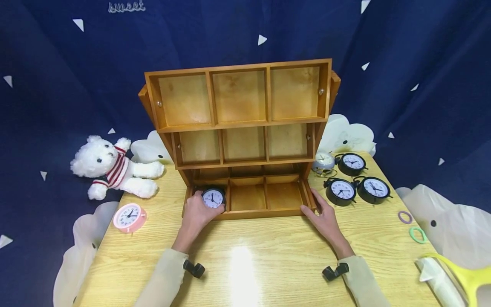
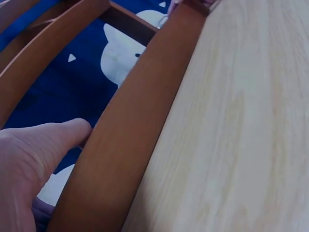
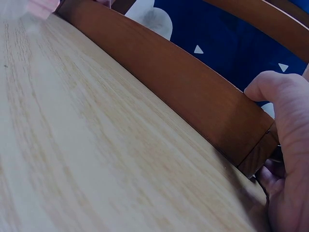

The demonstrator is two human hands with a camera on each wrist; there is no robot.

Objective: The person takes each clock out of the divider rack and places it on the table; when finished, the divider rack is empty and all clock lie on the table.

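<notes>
A three-tier wooden organizer box (image 1: 245, 215) stands opened out, its upper trays raised in steps. In its bottom left compartment sits a black alarm clock (image 1: 213, 198), dial facing up. My left hand (image 1: 197, 216) holds this clock, thumb across its near edge and fingers along its left side. From the left wrist view, the thumb (image 2: 72, 131) reaches over the box's front wall (image 2: 130, 116), and the clock is hidden. My right hand (image 1: 324, 217) grips the box's front right corner, thumb (image 3: 263, 86) on the top edge and fingers around the side.
Several black alarm clocks (image 1: 340, 191) and a grey-blue clock (image 1: 324, 161) stand right of the box. A pink clock (image 1: 129, 217) and white teddy bear (image 1: 115, 166) are at left. Purple (image 1: 405, 217) and green rings (image 1: 417, 235) lie near the right edge, by a yellow-handled object (image 1: 469, 279).
</notes>
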